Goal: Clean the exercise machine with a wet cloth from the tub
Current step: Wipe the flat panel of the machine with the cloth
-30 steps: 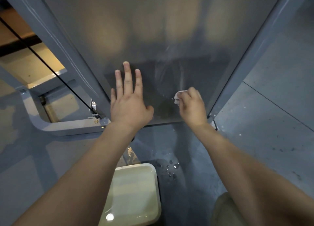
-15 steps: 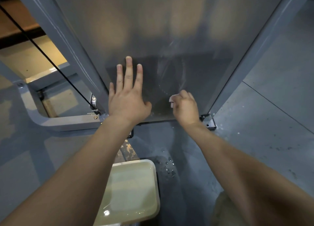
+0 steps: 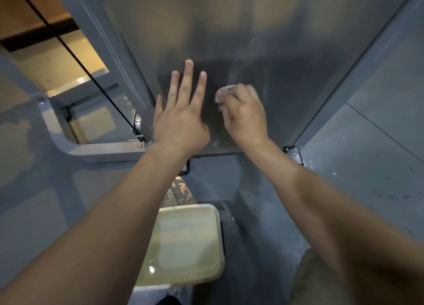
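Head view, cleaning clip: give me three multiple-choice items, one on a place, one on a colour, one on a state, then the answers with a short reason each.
1. Where is the tub?
A. On the floor below the panel
B. Hung on the panel
C. In the left hand

2. What colour is the cloth?
A. Red
B. Whitish
C. Black

3. How is the left hand placed?
A. Closed in a fist
B. Dipped in the tub
C. Flat and open on the panel

Answers:
1 A, it sits on the grey floor between the forearms.
2 B, a pale wad shows in the right hand.
3 C, its spread fingers lie against the grey panel.
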Available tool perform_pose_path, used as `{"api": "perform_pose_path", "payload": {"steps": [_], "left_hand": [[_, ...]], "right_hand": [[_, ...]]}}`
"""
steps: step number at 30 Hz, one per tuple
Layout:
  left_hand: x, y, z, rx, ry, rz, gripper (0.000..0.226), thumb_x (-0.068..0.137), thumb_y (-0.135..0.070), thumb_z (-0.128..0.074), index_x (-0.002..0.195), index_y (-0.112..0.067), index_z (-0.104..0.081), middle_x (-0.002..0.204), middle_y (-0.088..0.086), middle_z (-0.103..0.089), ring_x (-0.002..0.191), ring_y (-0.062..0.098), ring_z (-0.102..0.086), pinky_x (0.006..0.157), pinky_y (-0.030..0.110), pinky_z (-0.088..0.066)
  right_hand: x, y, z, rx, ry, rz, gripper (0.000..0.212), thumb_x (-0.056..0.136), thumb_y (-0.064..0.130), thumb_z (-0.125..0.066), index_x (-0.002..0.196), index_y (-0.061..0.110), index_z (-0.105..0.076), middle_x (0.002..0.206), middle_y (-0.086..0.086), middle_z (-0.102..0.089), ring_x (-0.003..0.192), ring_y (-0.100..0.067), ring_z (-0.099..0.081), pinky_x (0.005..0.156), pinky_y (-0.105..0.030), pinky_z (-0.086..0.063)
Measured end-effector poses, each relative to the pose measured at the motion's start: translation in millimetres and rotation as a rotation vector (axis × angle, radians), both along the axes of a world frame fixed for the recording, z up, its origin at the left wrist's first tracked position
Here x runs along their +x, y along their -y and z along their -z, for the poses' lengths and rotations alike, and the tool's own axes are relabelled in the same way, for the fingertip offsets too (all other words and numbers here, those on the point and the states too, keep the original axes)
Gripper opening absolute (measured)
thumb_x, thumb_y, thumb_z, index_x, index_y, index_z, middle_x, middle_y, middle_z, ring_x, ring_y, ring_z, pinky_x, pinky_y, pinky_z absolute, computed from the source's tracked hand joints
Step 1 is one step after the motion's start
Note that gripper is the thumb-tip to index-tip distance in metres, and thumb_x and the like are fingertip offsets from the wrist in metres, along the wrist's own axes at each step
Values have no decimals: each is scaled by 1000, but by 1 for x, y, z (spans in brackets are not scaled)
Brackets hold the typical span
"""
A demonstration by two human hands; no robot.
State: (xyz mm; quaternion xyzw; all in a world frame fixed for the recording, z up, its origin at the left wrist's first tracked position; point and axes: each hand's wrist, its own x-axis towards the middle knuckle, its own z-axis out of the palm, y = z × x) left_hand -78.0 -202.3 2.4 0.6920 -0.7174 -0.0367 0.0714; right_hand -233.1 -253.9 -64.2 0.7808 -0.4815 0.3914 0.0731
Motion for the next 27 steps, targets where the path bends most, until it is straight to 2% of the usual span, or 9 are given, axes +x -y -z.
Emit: {"api": "perform_pose_path", "payload": {"steps": [3,5,7,10,13,16,21,25,27], "left_hand": [[-3,-1,0,-9,-7,-8,102,89,-26,-57,162,-35,14,161,-12,40,155,18,25,126,55,-7],[-4,-1,1,0,-3,-8,101,91,-26,-56,161,-36,15,160,-13,41,154,18,26,127,54,-6],[-2,1,3,-6,1,-3,102,90,-25,-56,161,-36,16,160,-12,41,154,18,26,127,54,-5],[-3,4,8,-12,-5,-11,105,88,-23,-58,161,-34,16,161,-9,40,154,21,27,126,55,-6],[-9,4,9,-13,-11,-30,107,86,-23,-60,161,-33,15,161,-7,41,153,23,29,126,56,-5],[-10,3,10,-8,5,-35,109,84,-22,-61,161,-35,14,160,-8,42,153,23,29,126,55,-4],[-11,6,12,-8,29,-50,109,81,-20,-60,161,-37,13,161,-7,41,153,24,30,125,56,-1],[-14,3,9,1,36,-72,111,81,-21,-61,161,-39,14,160,-9,43,152,22,31,126,55,1],[-13,3,8,8,34,-68,111,81,-21,-61,161,-39,14,160,-9,43,152,21,31,126,55,0]], "right_hand": [[-21,-13,44,213,-155,82,14,89,-1,-61,95,9,-68,100,-6,-59,92,-30,-51,57,-41,-55],[-41,-22,62,362,-189,140,20,81,-9,-63,88,8,-70,96,-9,-58,90,-34,-52,55,-46,-56],[-33,-12,44,247,-103,100,22,79,-8,-63,86,11,-71,94,-6,-62,85,-33,-55,57,-39,-55],[-14,1,4,-3,-5,13,18,91,0,-58,93,13,-71,99,0,-66,88,-27,-55,64,-28,-47],[-34,-5,43,143,-81,72,18,85,-3,-65,88,14,-70,94,-2,-61,86,-29,-54,53,-36,-54],[-51,-14,68,316,-127,164,21,74,-9,-68,77,11,-71,85,-8,-55,81,-36,-54,45,-43,-53],[-17,2,9,29,3,26,20,89,2,-56,90,16,-71,95,2,-65,86,-24,-54,62,-28,-48],[-40,-11,50,212,-76,128,19,82,-3,-66,86,15,-71,88,-2,-58,82,-31,-53,48,-40,-54],[-36,-9,46,249,-62,133,22,78,-7,-66,84,14,-73,87,-4,-59,81,-33,-53,48,-40,-54]]}}
